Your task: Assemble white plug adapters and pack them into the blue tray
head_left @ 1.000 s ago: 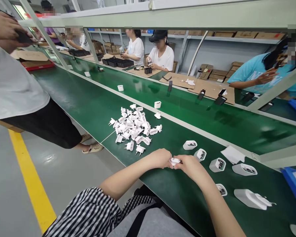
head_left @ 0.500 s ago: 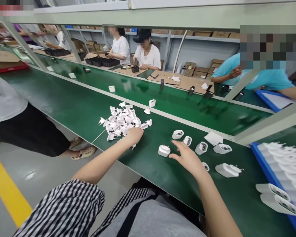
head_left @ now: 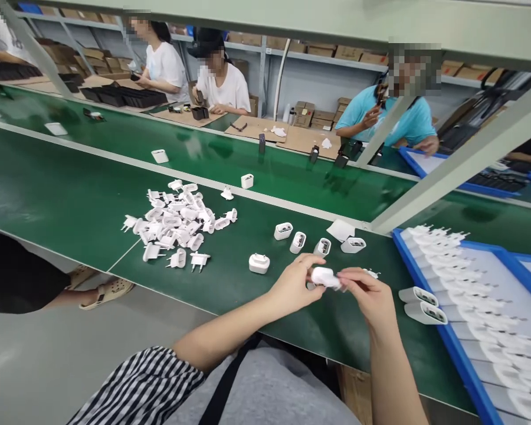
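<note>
My left hand (head_left: 298,282) is closed around a blurred white charger plug (head_left: 323,276). My right hand (head_left: 371,290) pinches the narrower end of it from the other side; whether it is one part or two joined cannot be made out. Below and behind my fingers some white shapes are partly hidden. Beyond my hands stand several open white charger housings (head_left: 298,242) with circuit parts inside. A white charger (head_left: 259,264) with its plug cover on sits left of my left hand. Farther left lies a loose pile of white two-pin plug covers (head_left: 177,215).
On the right, a blue-rimmed tray (head_left: 446,345) holds rows of white chargers, with two open housings (head_left: 425,313) by its edge. A green conveyor (head_left: 212,156) runs behind a pale rail. Slanting metal posts (head_left: 460,133) rise nearby. Co-workers sit across; another person stands left.
My left hand has left the pile of plug covers and moved right, up to my right hand. My right hand has closed from open. The view has turned right.
</note>
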A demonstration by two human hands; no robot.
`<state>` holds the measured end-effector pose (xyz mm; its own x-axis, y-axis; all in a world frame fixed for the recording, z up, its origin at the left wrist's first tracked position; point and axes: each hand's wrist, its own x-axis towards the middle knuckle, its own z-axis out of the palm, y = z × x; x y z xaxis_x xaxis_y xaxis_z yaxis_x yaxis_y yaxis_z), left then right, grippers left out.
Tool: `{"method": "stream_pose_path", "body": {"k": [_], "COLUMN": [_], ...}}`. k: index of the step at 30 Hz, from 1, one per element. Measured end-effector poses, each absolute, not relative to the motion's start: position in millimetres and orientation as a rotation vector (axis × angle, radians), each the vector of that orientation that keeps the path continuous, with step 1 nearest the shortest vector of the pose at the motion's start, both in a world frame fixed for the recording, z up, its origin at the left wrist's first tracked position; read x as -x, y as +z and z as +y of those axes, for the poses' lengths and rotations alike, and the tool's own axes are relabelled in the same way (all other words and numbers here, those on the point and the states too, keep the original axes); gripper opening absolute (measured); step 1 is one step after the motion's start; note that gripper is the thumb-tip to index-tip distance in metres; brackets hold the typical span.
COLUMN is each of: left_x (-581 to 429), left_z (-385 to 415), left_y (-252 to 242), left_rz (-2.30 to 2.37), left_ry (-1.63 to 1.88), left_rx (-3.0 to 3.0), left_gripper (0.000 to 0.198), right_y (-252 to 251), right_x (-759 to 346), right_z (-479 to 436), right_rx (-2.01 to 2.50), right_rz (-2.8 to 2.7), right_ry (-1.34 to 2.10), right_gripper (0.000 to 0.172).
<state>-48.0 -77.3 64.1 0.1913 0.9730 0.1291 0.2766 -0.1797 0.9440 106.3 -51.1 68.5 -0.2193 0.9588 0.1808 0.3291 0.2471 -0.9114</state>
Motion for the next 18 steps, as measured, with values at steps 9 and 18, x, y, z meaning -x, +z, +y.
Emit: {"method": "stream_pose_path", "body": {"k": [9, 18], "left_x": [25.8, 30.3], "left_z": [-73.9, -70.4], "left_y": [34.9, 32.7], "left_rz": [1.381, 1.525], "left_ry": [0.932, 0.942], "left_rx": [-1.896, -1.890], "left_gripper": [0.017, 0.021], "right_y": [40.2, 12.1], "right_x": [-119.1, -126.4], "right_z": [-59.0, -75.0], "right_rx": [1.418, 1.355], "right_rz": [-1.828, -2.148], "right_ry": [0.979, 0.776], "right_gripper": [0.017, 0.043]}}
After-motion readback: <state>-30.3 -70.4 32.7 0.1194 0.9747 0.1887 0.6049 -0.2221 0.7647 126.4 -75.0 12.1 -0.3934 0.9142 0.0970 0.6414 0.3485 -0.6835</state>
